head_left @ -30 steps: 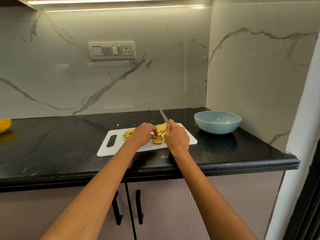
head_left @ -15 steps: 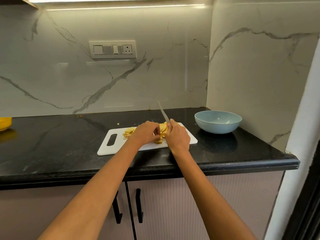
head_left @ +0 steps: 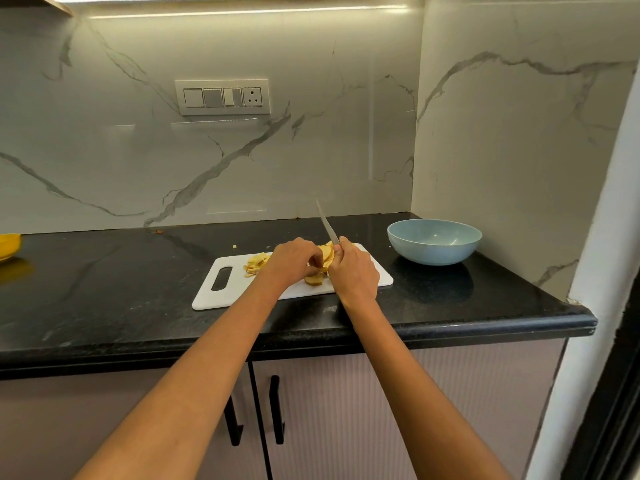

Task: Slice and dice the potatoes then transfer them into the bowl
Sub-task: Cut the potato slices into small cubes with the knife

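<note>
From the head view, a glossy black stone tabletop point(head_left: 104, 299) runs beneath white marble walls, a switch panel point(head_left: 222, 97) and a light strip. On a white cutting board point(head_left: 242, 289) the left hand point(head_left: 294, 263) curls its fingers over potato slices point(head_left: 323, 259), while the right hand point(head_left: 353, 271) grasps a knife point(head_left: 327, 225), blade tilted upward. Strips point(head_left: 255, 263) lie left of the hands. A blue bowl point(head_left: 434, 241) stands right of the board, apart. Ribbed cabinet doors point(head_left: 346, 410) sit below.

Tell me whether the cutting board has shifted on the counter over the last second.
No. The cutting board keeps its position relative to the blue bowl and the counter's front edge.
</note>
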Available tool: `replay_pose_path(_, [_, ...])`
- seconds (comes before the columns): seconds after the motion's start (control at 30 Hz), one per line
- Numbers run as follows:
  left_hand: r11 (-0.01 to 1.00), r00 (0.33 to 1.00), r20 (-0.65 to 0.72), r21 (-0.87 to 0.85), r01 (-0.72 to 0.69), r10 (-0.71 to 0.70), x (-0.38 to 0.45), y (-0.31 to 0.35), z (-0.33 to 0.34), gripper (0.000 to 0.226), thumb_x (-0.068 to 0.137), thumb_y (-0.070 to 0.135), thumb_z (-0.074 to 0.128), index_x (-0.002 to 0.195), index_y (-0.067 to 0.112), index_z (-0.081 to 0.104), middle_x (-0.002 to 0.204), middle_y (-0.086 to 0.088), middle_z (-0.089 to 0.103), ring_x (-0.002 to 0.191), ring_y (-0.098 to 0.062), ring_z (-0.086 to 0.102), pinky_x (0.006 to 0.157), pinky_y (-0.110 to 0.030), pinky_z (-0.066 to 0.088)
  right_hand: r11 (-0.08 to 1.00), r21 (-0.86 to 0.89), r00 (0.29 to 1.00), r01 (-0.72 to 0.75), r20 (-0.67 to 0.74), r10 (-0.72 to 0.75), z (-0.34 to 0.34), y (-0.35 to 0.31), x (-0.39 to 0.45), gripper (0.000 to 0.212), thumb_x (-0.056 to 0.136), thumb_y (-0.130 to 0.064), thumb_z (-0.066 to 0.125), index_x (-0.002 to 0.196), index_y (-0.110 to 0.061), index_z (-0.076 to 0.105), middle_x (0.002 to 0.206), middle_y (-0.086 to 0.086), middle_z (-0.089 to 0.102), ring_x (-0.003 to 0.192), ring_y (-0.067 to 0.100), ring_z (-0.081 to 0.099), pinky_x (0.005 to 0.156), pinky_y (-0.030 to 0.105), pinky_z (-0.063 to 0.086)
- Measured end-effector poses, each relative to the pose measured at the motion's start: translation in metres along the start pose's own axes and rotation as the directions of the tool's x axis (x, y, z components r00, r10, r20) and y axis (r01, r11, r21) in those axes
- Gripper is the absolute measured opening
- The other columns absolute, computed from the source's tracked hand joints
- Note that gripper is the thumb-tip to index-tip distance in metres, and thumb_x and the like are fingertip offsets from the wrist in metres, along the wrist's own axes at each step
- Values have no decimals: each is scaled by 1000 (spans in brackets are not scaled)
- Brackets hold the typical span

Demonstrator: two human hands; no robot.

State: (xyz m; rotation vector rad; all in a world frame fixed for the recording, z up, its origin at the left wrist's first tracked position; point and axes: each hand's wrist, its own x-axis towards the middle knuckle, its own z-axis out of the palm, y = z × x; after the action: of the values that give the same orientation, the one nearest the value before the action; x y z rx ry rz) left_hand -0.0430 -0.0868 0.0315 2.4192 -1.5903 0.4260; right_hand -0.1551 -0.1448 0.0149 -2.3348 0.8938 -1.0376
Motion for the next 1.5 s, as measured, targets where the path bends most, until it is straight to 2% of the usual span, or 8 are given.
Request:
replay_pose_path(0.33, [990,999,27,-138,42,-39,0,-8,5,19,89,12,59,107,9,63,111,-9,64,98,-20,61,88,-28,48,1000,-4,1000,1,-9,-1,0,1,0,41,103,-27,30,141,-14,39,123,5,60,108,17,57,85,27,45])
replay_pose_path(0.5, [993,995,86,-102,58,-50,-1,-9,8,19,94,15,50,112,15,58,121,-9,59,106,-23,57,93,-32,46,1000,-6,1000,0,-10,0,0,0,0,42,103,-28,31,142,-15,38,124,4,60,108,16,58,86,26,45])
replay_pose_path(0.67, [992,995,60,-100,80,-74,-2,-8,7,21,96,17,47,113,15,59,121,-10,60,108,-24,57,94,-33,45,1000,-1,1000,-4,-7,4,0,1,1,41,103,-27,32,140,-13,41,122,5,61,106,16,59,84,25,45])
replay_pose_path(0.97, [993,990,94,-54,107,-101,-5,-10,6,19,96,15,46,114,11,51,115,-10,61,99,-22,59,87,-32,48,1000,-7,1000,9,-9,-9,2,2,2,37,103,-27,32,135,-13,45,117,5,63,101,16,60,78,24,44])
replay_pose_path(1.17, [999,999,11,12,50,-50,-7,-7,1,22,94,2,43,112,13,48,110,-6,64,91,-20,59,73,-26,44,1000,-14,1000,-1,-14,1,3,2,2,41,103,-28,31,140,-14,41,122,5,61,107,17,59,84,26,45])
replay_pose_path(1.27, [997,998,-28,-59,54,-56,-7,-9,-3,19,95,5,45,106,15,55,111,-5,63,97,-21,59,77,-29,45,1000,-14,1000,-7,-10,7,4,2,3,42,103,-29,31,142,-15,38,124,5,60,108,17,58,85,26,46])
replay_pose_path(1.4, [957,995,-34,-278,84,-97,-10,-20,-10,20,96,12,45,94,15,64,104,-4,65,97,-21,58,85,-38,47,1000,0,1000,-7,-13,7,5,3,3,42,103,-28,32,142,-15,39,123,5,61,107,18,58,84,28,46])
replay_pose_path(1.5, [943,994,7,-318,102,-105,-16,-33,-12,24,97,10,43,91,12,66,103,-5,65,94,-16,55,85,-34,45,1000,5,1000,-5,-18,5,6,3,4,41,103,-28,32,141,-14,40,121,6,62,105,18,59,83,29,47])
